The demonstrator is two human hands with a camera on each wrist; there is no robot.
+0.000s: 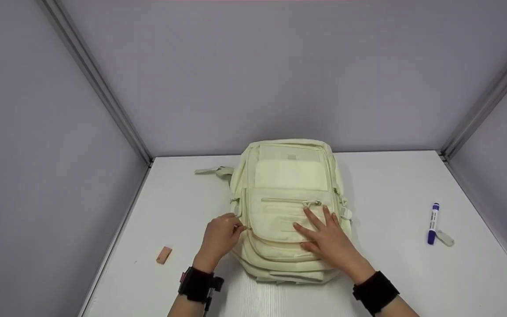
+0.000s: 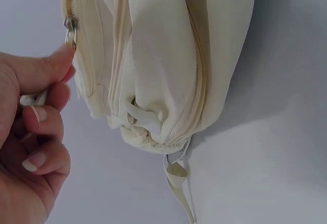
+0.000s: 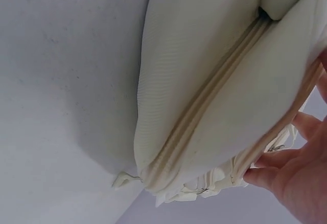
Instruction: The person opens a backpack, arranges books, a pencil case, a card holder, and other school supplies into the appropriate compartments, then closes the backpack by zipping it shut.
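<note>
A cream backpack (image 1: 291, 176) lies on the white table with its front pockets facing up. At its left side my left hand (image 1: 222, 233) pinches a metal zipper pull (image 2: 71, 34) between thumb and forefinger; the other fingers are loosely curled. My right hand (image 1: 330, 242) rests on the front pocket with its fingers spread and mostly straight. In the right wrist view, the fingertips (image 3: 255, 177) touch the pocket's edge. Another zipper (image 1: 286, 200) runs across the front above the right fingers.
On the left of the white table (image 1: 394, 185) lies a pink eraser (image 1: 164, 255). To the right are a blue-and-white marker (image 1: 433, 223) and a small pale grey object (image 1: 445, 238). A strap (image 1: 214, 171) sticks out at the backpack's left. Grey panels surround the table.
</note>
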